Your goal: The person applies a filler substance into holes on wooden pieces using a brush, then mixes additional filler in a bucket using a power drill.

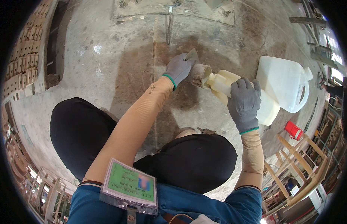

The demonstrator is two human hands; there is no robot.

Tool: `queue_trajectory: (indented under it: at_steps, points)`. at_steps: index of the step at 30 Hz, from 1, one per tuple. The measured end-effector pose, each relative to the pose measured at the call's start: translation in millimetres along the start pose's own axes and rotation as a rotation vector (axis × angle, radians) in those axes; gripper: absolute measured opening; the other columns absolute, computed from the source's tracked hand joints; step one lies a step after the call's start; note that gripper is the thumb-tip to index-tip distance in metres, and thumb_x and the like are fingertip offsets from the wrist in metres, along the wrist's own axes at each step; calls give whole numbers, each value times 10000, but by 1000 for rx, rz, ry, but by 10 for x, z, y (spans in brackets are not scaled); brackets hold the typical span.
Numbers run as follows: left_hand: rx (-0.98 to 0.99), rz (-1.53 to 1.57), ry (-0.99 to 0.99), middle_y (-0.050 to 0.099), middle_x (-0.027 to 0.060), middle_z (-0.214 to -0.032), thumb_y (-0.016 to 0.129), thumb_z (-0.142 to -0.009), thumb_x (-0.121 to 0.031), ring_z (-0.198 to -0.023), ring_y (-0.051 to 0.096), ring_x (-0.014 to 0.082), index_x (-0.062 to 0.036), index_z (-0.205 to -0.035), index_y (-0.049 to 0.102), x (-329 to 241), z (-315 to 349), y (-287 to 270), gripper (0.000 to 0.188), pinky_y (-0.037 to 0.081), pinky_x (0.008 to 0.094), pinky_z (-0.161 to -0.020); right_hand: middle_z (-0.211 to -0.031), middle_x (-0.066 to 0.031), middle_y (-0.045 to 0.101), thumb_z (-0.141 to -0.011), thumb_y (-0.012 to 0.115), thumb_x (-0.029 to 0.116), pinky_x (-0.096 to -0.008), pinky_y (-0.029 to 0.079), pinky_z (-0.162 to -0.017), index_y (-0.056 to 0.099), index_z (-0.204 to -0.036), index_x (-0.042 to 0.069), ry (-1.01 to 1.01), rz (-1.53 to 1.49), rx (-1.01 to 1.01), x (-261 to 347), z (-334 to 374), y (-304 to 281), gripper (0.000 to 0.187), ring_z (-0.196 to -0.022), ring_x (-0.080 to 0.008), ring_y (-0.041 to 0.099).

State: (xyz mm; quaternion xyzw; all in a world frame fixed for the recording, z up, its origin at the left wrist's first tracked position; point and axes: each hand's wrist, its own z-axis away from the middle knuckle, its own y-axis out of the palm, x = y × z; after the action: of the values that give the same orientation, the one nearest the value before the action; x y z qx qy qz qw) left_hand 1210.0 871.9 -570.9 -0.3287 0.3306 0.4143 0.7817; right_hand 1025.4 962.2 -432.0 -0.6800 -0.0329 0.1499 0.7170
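Jug [269, 108] in right hand [245, 103], mouth [211, 78] near container [200, 74]

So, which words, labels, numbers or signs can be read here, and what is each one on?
Badge on the chest: printed lines on a green card, left unquoted here.
Left sleeve: small dark lettering near the wrist, also left unquoted.
Yellowish jug and white jug: no lettering I can make out.
Red container: too small to tell whether it has any.
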Motion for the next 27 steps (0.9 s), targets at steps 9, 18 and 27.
queue_trajectory:
  at_steps: [9,18,27]
  points:
    - [4,-289,3,647,196,-919,594,-811,-298,-864,619,339,-2,-968,634,-90,48,-18,338,479,407,-750,-813,-108,564,-683,610,87,-465,326,-929,618,-783,56,-3,9,39,3,-1,-33,105,-936,-258,572]
    - [-39,-297,120,612,234,-1007,569,-808,-290,-957,576,404,15,-948,604,-75,14,23,337,450,446,-818,-857,-113,575,-680,616,100,-477,326,-934,610,-804,60,-3,-13,1,6,2,-36,131,-963,-262,575]
    - [-83,-287,144,626,213,-878,626,-782,-325,-860,591,380,15,-858,611,-1,-17,35,348,459,423,-740,-852,-121,581,-686,605,103,-474,328,-944,606,-788,53,7,3,46,9,-13,-54,114,-985,-269,572]
